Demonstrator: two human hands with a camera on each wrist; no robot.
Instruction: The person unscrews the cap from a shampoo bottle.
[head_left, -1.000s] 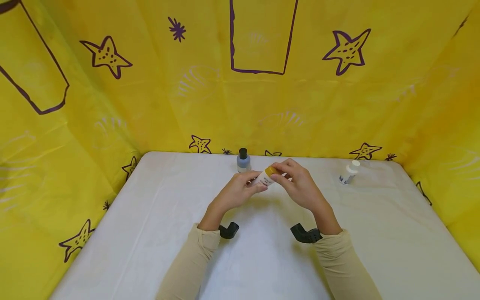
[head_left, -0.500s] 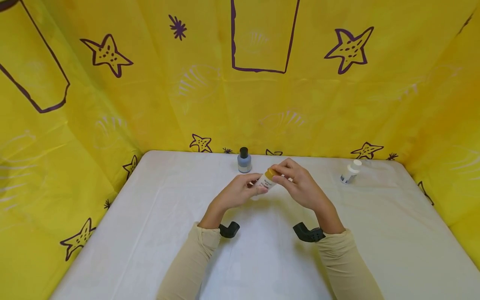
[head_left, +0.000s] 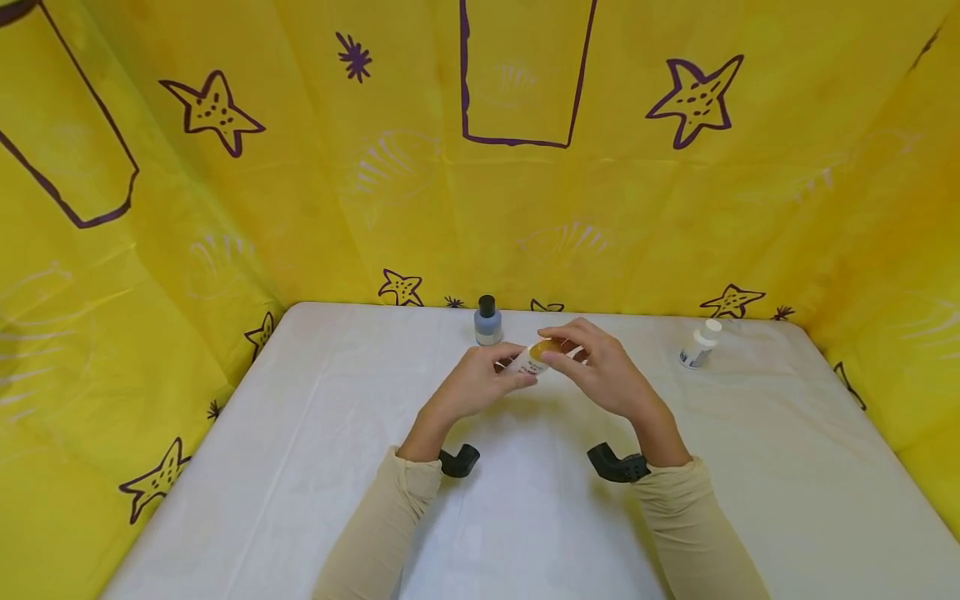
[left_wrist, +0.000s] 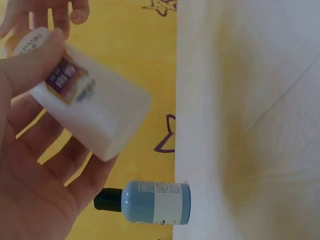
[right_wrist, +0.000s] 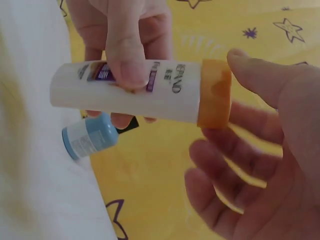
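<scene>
My left hand [head_left: 474, 383] grips a white bottle [right_wrist: 175, 102] with an orange cap [right_wrist: 215, 95]. The bottle is held tilted above the table. In the right wrist view the left thumb presses across its printed label, and the fingers are behind it. At the cap end is my right hand [head_left: 609, 371], its thumb tip at one edge of the cap and its index finger at the opposite edge. The other right fingers [right_wrist: 207, 195] are bent and stay off the bottle. The left wrist view shows the bottle's white base end [left_wrist: 120, 120].
A blue bottle with a black cap [head_left: 487, 323] stands behind the hands near the table's back edge. Farther right stands a white bottle [head_left: 701, 345]. Yellow patterned cloth [head_left: 480, 217] walls the white table [head_left: 337, 467] at the back and sides.
The right fingers have shifted on the orange cap and spread a little, showing more of its top. The held bottle has turned slightly in the left hand. The standing bottles have not moved.
</scene>
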